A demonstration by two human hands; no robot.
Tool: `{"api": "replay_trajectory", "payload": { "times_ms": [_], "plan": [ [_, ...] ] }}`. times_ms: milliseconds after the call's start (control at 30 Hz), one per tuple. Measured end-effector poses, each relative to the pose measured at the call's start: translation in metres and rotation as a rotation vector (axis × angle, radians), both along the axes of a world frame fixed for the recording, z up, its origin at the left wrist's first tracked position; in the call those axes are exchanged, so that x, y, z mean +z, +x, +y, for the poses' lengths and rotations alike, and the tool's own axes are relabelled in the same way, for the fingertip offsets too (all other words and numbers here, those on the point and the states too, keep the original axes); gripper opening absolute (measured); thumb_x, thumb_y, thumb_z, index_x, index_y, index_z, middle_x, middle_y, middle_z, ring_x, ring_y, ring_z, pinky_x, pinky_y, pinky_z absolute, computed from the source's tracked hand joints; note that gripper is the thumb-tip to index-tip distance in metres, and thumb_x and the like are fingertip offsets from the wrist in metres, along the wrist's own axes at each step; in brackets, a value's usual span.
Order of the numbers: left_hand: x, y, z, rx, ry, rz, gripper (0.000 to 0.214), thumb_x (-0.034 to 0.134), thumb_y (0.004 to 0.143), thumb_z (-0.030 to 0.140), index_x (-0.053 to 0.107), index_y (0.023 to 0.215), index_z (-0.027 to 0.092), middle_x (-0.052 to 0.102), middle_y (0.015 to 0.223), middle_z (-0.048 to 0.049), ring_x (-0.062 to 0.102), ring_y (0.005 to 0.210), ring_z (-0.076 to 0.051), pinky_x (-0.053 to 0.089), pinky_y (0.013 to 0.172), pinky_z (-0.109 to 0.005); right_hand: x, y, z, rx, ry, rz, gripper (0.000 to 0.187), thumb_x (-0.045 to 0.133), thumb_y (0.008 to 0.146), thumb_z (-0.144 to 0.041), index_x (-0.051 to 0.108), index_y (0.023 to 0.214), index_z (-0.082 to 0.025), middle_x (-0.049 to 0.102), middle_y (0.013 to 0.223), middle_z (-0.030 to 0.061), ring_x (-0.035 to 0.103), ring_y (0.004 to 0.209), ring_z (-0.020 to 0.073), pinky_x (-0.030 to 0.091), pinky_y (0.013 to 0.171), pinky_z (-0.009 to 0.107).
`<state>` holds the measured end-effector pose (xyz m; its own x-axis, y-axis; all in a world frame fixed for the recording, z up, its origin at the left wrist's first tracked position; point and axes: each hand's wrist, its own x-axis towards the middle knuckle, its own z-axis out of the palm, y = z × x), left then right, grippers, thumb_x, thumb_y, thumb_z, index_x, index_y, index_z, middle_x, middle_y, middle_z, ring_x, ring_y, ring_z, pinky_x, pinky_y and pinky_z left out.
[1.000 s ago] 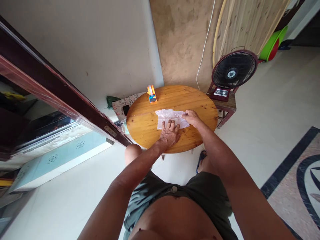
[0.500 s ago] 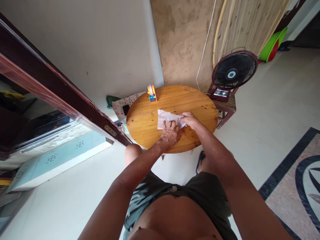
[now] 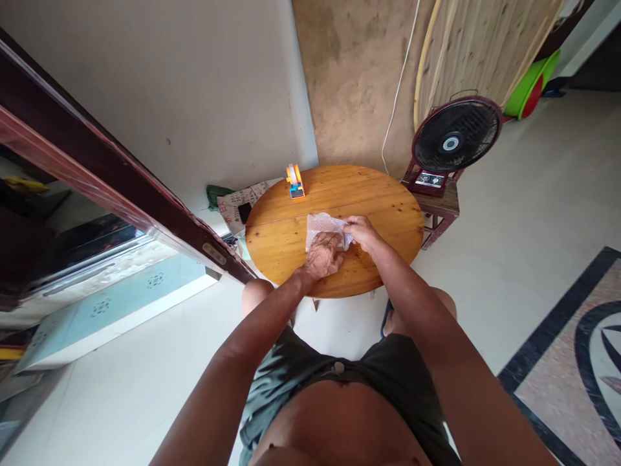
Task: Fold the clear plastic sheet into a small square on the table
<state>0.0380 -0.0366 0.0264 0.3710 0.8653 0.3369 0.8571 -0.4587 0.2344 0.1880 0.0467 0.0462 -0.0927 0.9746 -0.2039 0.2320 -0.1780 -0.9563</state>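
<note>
Plastic sheet (image 3: 321,223) lies at worktop (image 3: 388,194) centre, left hand (image 3: 323,254) curled on it, hold unclear, right hand (image 3: 359,230) pinching its right edge in a closed grip; springy film could unfold or skew if pressure slackens.

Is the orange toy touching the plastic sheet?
No, the toy stands apart at the table's far edge, bare wood between it and the sheet.

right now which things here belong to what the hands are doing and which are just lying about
In hand: plastic sheet, under the left hand, pinched by the right hand; round table beneath.
Lying about: orange-and-blue object, fan, papers.
</note>
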Motion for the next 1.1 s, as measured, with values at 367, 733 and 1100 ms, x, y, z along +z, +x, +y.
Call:
{"api": "replay_trajectory", "payload": {
  "times_ms": [367, 733, 1100],
  "plan": [
    [0.013, -0.01, 0.031, -0.054, -0.065, -0.195, 0.039, 0.046, 0.082, 0.003, 0.072, 0.107, 0.016, 0.075, 0.117, -0.0097, 0.068, 0.114, -0.021, 0.053, 0.106, -0.037, -0.001, -0.009, -0.014, -0.061, 0.009, 0.188, 0.027, 0.07, 0.079, -0.016, 0.069, 0.106, -0.013, 0.057, 0.054, -0.006, 0.045, 0.04, 0.0075, 0.032, 0.037, 0.018],
    [0.025, -0.009, 0.057, 0.15, -0.295, -0.394, 0.045, 0.049, 0.086, 0.01, 0.069, 0.127, 0.015, 0.077, 0.116, -0.0099, 0.073, 0.109, -0.024, 0.057, 0.1, -0.037, -0.018, -0.002, -0.03, -0.066, 0.095, 0.181, 0.035, 0.064, 0.087, -0.03, 0.068, 0.12, -0.017, 0.074, 0.094, 0.0036, 0.058, 0.051, 0.0074, 0.042, 0.046, 0.019],
    [0.025, -0.006, 0.065, 0.246, -0.28, -0.436, 0.048, 0.055, 0.091, 0.023, 0.061, 0.138, 0.015, 0.079, 0.104, -0.0086, 0.073, 0.102, -0.022, 0.055, 0.095, -0.033, -0.029, -0.004, -0.033, 0.023, 0.567, -0.331, 0.023, 0.063, 0.084, -0.021, 0.078, 0.1, -0.023, 0.075, 0.103, 0.0039, 0.069, 0.093, 0.0184, 0.052, 0.09, 0.029]
  ]
}}
